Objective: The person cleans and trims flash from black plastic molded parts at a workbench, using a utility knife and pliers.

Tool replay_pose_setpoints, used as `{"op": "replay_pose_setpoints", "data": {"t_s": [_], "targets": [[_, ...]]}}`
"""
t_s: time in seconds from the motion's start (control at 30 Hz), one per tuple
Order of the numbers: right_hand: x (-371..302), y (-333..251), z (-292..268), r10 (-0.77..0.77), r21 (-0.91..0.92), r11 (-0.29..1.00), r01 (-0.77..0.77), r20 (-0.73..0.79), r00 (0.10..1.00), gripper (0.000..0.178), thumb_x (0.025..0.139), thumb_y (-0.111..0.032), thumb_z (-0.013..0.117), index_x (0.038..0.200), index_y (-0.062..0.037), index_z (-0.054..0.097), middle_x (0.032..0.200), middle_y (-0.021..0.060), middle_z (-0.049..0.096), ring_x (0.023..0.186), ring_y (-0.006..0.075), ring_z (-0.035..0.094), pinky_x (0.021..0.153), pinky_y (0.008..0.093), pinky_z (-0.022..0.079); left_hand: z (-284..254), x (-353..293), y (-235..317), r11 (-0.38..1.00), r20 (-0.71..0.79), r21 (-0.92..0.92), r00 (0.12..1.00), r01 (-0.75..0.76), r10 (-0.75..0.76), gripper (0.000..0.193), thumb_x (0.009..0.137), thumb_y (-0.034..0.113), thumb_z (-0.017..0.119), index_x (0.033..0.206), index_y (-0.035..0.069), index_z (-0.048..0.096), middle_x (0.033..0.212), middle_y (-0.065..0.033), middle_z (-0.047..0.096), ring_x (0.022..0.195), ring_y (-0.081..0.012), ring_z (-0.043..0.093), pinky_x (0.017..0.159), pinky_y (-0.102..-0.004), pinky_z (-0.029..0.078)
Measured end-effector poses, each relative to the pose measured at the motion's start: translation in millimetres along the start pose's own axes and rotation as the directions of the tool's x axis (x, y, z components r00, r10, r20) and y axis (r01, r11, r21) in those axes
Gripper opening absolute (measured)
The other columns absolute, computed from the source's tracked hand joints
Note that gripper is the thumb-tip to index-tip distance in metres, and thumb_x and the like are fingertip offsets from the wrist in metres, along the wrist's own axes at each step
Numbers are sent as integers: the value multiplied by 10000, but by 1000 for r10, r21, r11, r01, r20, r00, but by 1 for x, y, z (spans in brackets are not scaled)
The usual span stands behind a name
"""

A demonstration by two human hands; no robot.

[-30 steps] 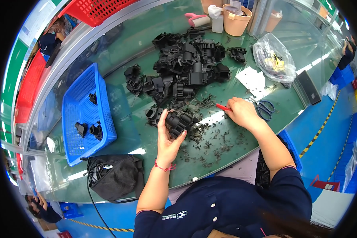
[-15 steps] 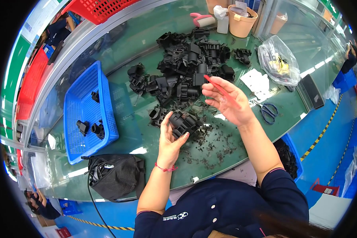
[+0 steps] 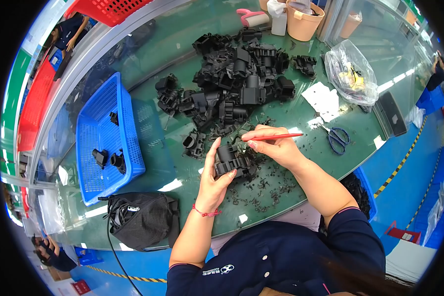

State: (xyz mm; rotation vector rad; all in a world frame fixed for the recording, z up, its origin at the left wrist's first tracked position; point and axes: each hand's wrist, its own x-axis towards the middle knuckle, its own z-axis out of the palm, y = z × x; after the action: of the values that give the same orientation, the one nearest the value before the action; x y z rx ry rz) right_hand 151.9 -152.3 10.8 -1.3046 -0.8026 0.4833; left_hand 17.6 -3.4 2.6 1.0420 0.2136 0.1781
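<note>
My left hand (image 3: 213,186) is wrapped round a black moulded plastic part (image 3: 227,157), keeping it just above the green tabletop (image 3: 177,170). A slim red pen-shaped tool (image 3: 285,135) is pinched in my right hand (image 3: 275,148). The tool's tip is close to the part's upper right side; whether it touches, I cannot tell. Beyond my hands lies a heap of similar black parts (image 3: 239,66). One loose part (image 3: 195,144) rests just left of the held one. Small black plastic scraps (image 3: 264,188) are scattered beneath and to the right of it.
A blue mesh basket (image 3: 129,123) with several black parts stands at left, a black mesh bag (image 3: 145,222) nearer me. To the right lie scissors (image 3: 337,140), white paper (image 3: 320,102) and a clear plastic bag (image 3: 350,71). A peach bucket (image 3: 303,24) stands at the back.
My right hand has come down and left toward the held part. The red tool has swung from steeply slanted to nearly level. My left hand still grips the part in about the same place.
</note>
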Motion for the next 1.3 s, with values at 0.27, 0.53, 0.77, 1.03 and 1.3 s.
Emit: {"op": "replay_pose_setpoints", "data": {"t_s": [0.27,0.53,0.77,1.03,1.3], "targets": [[0,1,4,13,5,1000,-13,34,999,172,815,-51,638,980,-31,682,940,71,618,892,146,558,773,280,448,4,-2,6,998,0,-17,999,52,-52,801,790,188,635,1433,127,162,1173,-122,494,943,-203,579,683,-336,520],[0,10,4,-16,-51,999,18,43,999,161,800,-69,649,952,-31,688,1002,92,662,1028,230,571,898,356,443,3,-1,2,999,-16,-30,999,46,-46,793,775,225,658,1407,76,202,1135,-116,508,944,-208,585,677,-315,517],[-1,8,6,-20,-122,992,26,53,998,161,794,-65,652,948,-33,687,996,84,672,1043,242,578,909,369,443,0,-2,2,998,-12,-43,999,50,-51,777,769,198,662,1399,47,234,1213,-106,477,1096,-207,512,918,-361,443],[-5,14,17,-494,-600,637,485,165,854,206,740,-24,674,942,-36,634,914,92,667,802,254,651,697,332,540,-4,-2,-5,996,24,-76,998,53,-51,760,790,60,629,1425,58,212,1249,-68,426,1100,-149,470,953,-288,381],[-3,15,5,-215,-255,957,139,-298,930,142,876,-20,544,1003,35,578,922,107,649,846,216,659,756,310,507,6,-4,5,971,42,236,998,35,-46,838,760,-33,625,1435,162,169,1115,-69,448,862,-135,547,662,-294,552]]}}
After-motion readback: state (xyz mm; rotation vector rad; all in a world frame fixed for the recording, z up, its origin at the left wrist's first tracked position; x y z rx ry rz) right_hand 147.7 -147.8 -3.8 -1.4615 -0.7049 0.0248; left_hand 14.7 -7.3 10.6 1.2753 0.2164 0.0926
